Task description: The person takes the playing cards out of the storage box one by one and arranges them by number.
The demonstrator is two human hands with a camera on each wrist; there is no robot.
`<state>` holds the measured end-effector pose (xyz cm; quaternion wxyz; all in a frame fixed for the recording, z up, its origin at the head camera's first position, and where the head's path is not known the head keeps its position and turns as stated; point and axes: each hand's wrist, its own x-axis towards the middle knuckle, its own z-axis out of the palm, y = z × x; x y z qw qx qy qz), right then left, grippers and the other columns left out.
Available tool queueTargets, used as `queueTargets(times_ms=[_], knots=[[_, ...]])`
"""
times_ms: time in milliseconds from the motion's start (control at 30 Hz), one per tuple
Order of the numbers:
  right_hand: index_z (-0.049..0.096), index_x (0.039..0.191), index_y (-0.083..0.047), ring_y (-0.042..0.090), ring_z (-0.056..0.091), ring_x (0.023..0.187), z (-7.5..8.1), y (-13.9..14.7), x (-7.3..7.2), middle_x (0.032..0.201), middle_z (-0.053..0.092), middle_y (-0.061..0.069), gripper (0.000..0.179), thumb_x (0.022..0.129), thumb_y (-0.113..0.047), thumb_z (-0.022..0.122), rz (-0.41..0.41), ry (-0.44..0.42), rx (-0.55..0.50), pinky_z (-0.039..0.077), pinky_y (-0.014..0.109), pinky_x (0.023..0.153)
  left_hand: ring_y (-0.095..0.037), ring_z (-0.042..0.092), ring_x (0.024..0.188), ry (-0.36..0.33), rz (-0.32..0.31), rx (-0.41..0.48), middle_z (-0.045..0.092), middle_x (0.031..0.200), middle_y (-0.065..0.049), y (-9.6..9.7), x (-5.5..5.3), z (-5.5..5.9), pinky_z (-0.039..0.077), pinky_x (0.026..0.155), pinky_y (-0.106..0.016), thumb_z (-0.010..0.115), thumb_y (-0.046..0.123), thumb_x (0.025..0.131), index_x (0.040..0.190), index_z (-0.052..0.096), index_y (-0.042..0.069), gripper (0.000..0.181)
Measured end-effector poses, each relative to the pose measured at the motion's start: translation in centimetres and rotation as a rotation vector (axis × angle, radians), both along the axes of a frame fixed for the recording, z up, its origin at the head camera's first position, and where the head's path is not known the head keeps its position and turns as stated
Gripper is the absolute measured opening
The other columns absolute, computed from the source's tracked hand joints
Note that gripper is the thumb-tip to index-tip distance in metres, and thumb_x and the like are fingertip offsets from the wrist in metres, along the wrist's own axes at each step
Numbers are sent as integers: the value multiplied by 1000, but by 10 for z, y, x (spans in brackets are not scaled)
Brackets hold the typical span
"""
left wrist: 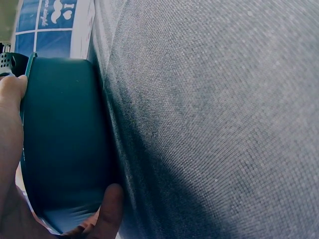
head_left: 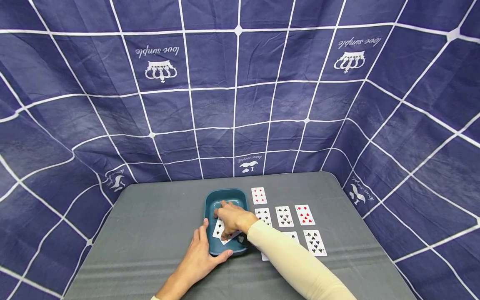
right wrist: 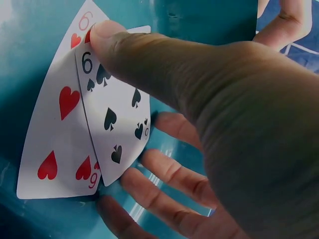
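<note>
A teal plastic tray (head_left: 226, 193) with raised walls stands on the table. My left hand (head_left: 200, 254) holds its near left corner, the thumb along the near side and the fingers at the left wall. Inside the tray, my right hand (head_left: 233, 218) pinches playing cards, its thumb pressing on their faces and the other fingers bent at their edge. In the right wrist view, the six of spades (right wrist: 109, 142) overlaps the six of hearts (right wrist: 52, 137), and both look slightly bowed. Whether further cards lie beneath is hidden.
Right of the tray, several face-up cards lie in loose rows, among them a red diamond card (head_left: 258, 195), a heart card (head_left: 305, 215) and a club card (head_left: 315, 243). My right sleeve (head_left: 292, 260) covers some. Blue gridded cloth (head_left: 210, 108) walls the grey table (head_left: 150, 225).
</note>
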<state>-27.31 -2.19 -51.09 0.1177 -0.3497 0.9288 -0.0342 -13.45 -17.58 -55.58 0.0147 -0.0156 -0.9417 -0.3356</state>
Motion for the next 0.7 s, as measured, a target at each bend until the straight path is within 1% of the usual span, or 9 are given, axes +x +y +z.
queueTargets(times_ms=[167,333,433,567,700], knots=[[78,150,-27,23,70,126,0,1,0,142,67,7,81,78,-42,112,0,-12,-10,64,38,107,-51,63,144,-9,3,3,54,155,-33,2,-1,-2,56,119,-66,96,73,85,180,25,-4,141],[78,149,-26,25,70,124,0,2,2,140,67,8,81,77,-41,112,15,-9,-21,64,36,103,-53,63,144,-8,6,6,53,156,-34,2,-1,-2,55,119,-66,96,73,85,180,26,-4,141],[78,149,-29,23,68,123,-1,2,2,141,66,7,79,78,-40,112,12,-19,-20,63,36,102,-52,63,144,-16,3,1,53,156,-34,2,-2,-2,55,119,-66,95,73,85,180,25,-5,141],[81,142,-34,20,62,120,-2,1,3,140,66,5,72,78,-38,112,9,-28,-23,62,35,101,-52,62,146,-36,4,-2,52,158,-34,2,-1,-2,55,120,-67,95,74,86,181,23,-4,143],[83,137,-33,19,59,117,-3,1,2,136,66,5,67,77,-37,113,29,-25,-38,60,34,99,-53,61,148,-41,5,-1,52,159,-33,2,-1,-1,54,120,-67,94,75,86,181,23,-4,143]])
